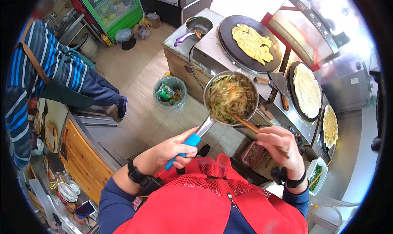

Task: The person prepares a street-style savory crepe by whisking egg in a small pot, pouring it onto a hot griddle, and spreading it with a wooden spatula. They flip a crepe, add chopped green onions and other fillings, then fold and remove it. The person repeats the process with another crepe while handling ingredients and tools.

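Observation:
My left hand (181, 148) grips the blue handle (188, 145) of a small metal saucepan (206, 94), held up in front of my chest. Inside the pan is a mix of shredded vegetables and what look like noodles (228, 97), blurred at its middle. Wooden chopsticks (248, 123) are held in my right hand (281, 145), their tips down in the mix near the pan's lower rim. Beyond the pan, a yellow egg crepe (253, 43) lies on a round black griddle (228, 28). A pale flatbread (307, 89) covers most of a second griddle (290, 73).
Two wooden-handled scrapers (280, 83) rest between the griddles. A second saucepan (199, 24) with a purple handle stands at the counter's far corner. A lined trash bin (170, 93) is on the floor. Another person in a striped top (55, 59) stands at left. Chopped greens fill a white tray (317, 175).

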Motion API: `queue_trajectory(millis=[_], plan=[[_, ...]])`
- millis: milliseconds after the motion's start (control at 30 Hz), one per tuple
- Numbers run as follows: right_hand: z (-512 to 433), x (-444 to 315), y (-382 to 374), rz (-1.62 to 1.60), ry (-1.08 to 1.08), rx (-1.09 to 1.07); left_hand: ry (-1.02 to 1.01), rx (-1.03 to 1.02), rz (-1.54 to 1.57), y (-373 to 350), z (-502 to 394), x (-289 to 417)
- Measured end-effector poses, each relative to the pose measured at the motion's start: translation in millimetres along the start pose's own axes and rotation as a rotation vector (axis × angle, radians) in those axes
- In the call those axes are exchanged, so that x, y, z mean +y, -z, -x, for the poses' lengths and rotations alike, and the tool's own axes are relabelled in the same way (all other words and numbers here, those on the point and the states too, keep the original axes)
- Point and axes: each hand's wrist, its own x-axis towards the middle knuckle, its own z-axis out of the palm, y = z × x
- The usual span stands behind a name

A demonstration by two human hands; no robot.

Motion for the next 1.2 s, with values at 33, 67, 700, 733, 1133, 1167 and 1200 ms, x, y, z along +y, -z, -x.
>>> queue_trajectory(millis=[33, 67, 700, 733, 1133, 1167, 1200], plan=[[-0.8, -1.9, -2.3, -0.016, 0.045, -0.023, -0.048, -0.070, 0.048, -0.6, -0.3, -0.8], [-3.7, -0.1, -4.9, 0.006, -0.119, -0.027, -0.075, -0.109, 0.072, -1.5, -1.8, -1.2], [0.0, -11.7, -2.6, -0.042, -0.071, 0.284, -0.031, 0.049, 0.051, 17.8, 1.4, -13.0], [-0.2, -14.3, -3.2, -0.094, -0.049, 0.180, -0.044, 0.062, 0.018, 16.8, -0.5, -15.6], [-68.8, 35.6, -28.8, -0.113, 0.038, 0.061, -0.098, 0.131, 0.018, 5.7, -2.6, -32.3], [-72.7, 38.5, -31.9, -0.137, 0.084, -0.047, -0.089, 0.139, 0.029, 5.8, -1.7, -32.6], [-76.6, 42.8, -34.9, -0.058, 0.100, -0.088, -0.106, 0.066, 0.064, 5.9, -1.2, -33.2]])
